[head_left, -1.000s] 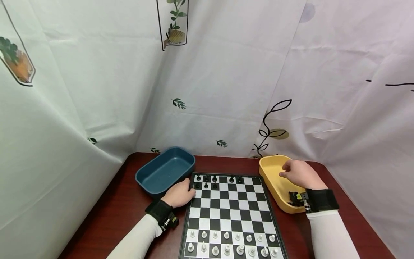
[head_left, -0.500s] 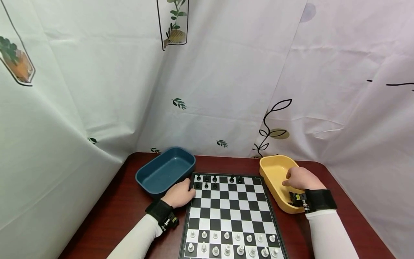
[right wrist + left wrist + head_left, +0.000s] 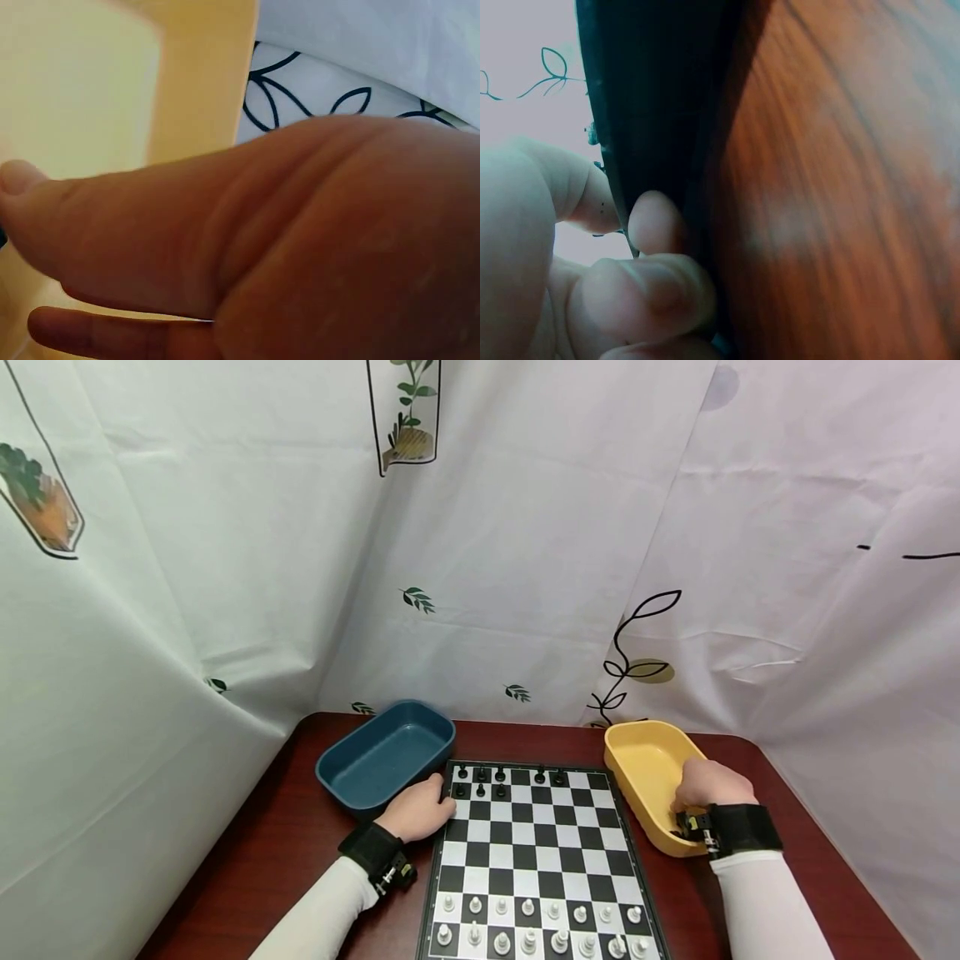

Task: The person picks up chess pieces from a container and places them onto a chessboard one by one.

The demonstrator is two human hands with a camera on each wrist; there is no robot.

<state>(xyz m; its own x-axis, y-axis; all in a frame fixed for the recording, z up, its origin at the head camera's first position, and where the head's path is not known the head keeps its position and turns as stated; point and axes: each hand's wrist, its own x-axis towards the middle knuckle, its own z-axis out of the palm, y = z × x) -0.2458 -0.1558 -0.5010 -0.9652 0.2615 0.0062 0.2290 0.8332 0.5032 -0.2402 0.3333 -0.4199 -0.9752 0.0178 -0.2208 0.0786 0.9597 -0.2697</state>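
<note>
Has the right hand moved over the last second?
Yes. The right hand has dropped toward the near end of the yellow tray, lower inside it.

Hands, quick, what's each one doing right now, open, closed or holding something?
Left hand: grips the left edge of the chessboard, fingers curled round it.
Right hand: down inside the yellow tray; whether it holds anything cannot be told.

Head view looks forward and down over chessboard, both trays, curtain behind. Left wrist view is pressed against the board edge; right wrist view sits inside yellow tray, also head-visible.
</note>
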